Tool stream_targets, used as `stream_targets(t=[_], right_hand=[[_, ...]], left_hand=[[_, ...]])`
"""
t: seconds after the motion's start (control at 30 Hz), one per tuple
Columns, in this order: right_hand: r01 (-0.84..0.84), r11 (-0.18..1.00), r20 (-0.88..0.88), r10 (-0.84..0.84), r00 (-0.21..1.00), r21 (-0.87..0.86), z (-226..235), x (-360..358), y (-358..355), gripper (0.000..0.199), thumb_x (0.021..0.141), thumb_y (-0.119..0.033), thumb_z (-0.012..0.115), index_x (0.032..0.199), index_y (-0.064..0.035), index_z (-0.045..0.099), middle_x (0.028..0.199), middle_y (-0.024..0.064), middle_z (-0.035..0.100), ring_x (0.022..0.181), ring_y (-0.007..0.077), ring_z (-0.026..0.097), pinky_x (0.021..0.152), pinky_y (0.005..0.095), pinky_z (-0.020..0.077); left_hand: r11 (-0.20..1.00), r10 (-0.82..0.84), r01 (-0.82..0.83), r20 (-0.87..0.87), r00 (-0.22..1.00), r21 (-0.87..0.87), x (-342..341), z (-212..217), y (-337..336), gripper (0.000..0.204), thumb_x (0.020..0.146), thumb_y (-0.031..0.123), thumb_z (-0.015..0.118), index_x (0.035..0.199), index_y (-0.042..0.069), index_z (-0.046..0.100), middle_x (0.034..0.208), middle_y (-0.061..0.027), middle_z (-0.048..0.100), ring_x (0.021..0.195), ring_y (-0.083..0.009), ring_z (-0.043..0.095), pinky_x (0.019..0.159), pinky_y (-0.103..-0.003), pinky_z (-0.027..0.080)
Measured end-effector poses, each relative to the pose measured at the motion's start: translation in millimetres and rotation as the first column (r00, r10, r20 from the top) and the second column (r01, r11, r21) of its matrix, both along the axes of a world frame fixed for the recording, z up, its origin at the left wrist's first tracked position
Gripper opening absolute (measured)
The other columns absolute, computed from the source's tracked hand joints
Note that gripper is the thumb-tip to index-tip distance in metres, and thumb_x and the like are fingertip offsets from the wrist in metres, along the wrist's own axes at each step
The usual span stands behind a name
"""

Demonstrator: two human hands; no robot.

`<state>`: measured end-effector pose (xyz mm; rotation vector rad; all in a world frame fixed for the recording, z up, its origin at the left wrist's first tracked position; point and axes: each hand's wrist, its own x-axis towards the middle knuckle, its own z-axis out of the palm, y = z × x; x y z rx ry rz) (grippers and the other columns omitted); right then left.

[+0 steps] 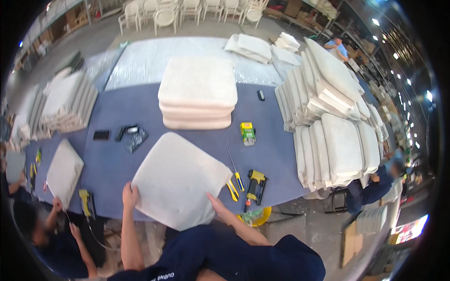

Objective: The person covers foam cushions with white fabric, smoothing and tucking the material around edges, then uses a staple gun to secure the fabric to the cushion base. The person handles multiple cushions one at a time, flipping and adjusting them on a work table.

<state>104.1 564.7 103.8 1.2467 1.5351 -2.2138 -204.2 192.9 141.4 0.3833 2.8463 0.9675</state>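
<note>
Left hand (130,195) grips the cushion (180,180) by its left edge, fingers closed around the side. The right hand (215,203) holds the lower right edge, apparently pinching it between thumb and fingers, though the fingers beneath are hidden. The cushion sits at the near edge of the blue table (276,159), in front of the person, its near corner jutting out over the edge toward the body.

That overhang is the main weakness: should either grip loosen, the cushion could tip off the table toward the person or the floor. Its right corner is just beside the yellow cutter (232,190); whether they touch, I cannot tell. Sliding or turning the cushion that way could push the cutter into the screwdriver (239,181), or snag the pale cover if the blade is out, which does not show. Farther right, the staple gun (255,186) lies near the table's edge above a yellow bucket (262,216), so a knock could send it over. Beyond, the stack (198,93) stands well apart, and a careless forward shove could set it leaning.
</note>
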Motion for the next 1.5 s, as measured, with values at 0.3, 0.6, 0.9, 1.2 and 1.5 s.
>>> stream_targets(t=[0.3, 0.6, 0.9, 1.2, 1.5], right_hand=[[-0.234, 0.921, -0.275, 0.148, 0.95, -0.311, 83, -116, 6, 0.08, 0.111, -0.061, 0.051, 0.164, -0.0017, 0.042, 0.166, 0.0146, 0.048, 0.153, 0.027, 0.045, 0.127, 0.0422, 0.0358], [-0.033, 0.801, -0.554, 0.443, 0.705, 0.598, 211, -228, -39, 0.071, 0.116, -0.045, 0.044, 0.167, 0.003, 0.034, 0.171, 0.0214, 0.04, 0.16, 0.0323, 0.036, 0.131, 0.0394, 0.025], [-0.168, 0.886, -0.545, 0.405, 0.734, 0.433, 246, -148, -54, 0.064, 0.117, -0.037, 0.046, 0.169, -0.0017, 0.034, 0.172, 0.0197, 0.04, 0.16, 0.0286, 0.035, 0.129, 0.0374, 0.0294], [-0.228, 0.895, -0.537, 0.417, 0.734, 0.384, 280, -129, -33, 0.069, 0.113, -0.038, 0.053, 0.167, 0.0016, 0.035, 0.171, 0.0209, 0.041, 0.159, 0.0316, 0.038, 0.127, 0.0427, 0.0324], [-0.156, 0.554, -0.391, 0.734, 0.556, 0.818, 298, -133, -34, 0.125, 0.084, -0.044, 0.087, 0.172, 0.0012, 0.01, 0.176, 0.037, 0.005, 0.165, 0.0491, 0.013, 0.131, 0.0535, 0.0205]], left_hand=[[0.71, -0.319, 0.146, 0.13, 0.939, 0.689, 104, 266, 2, 0.065, 0.093, 0.025, 0.069, 0.15, -0.002, 0.052, 0.148, -0.0189, 0.057, 0.139, -0.0303, 0.051, 0.117, -0.045, 0.038], [0.728, -0.231, 0.059, 0.163, 0.959, 0.683, 133, 232, 133, 0.078, 0.11, 0.034, 0.046, 0.171, -0.005, 0.018, 0.178, -0.0233, 0.019, 0.166, -0.033, 0.017, 0.133, -0.042, 0.015], [0.597, -0.355, 0.082, 0.17, 0.919, 0.798, 128, 231, 132, 0.083, 0.108, 0.022, 0.047, 0.173, -0.002, 0.001, 0.18, -0.025, 0.012, 0.167, -0.0333, 0.013, 0.134, -0.042, 0.015], [0.687, -0.386, 0.254, 0.046, 0.921, 0.681, 31, 247, 178, 0.1, 0.098, 0.027, 0.066, 0.175, 0.005, 0.006, 0.18, -0.0225, 0.016, 0.165, -0.0333, 0.023, 0.132, -0.043, 0.021], [0.76, -0.37, 0.28, 0.036, 0.928, 0.587, -90, 243, 240, 0.093, 0.101, 0.042, 0.066, 0.175, 0.011, 0.019, 0.183, -0.0185, 0.006, 0.168, -0.0316, 0.008, 0.133, -0.044, 0.017]])
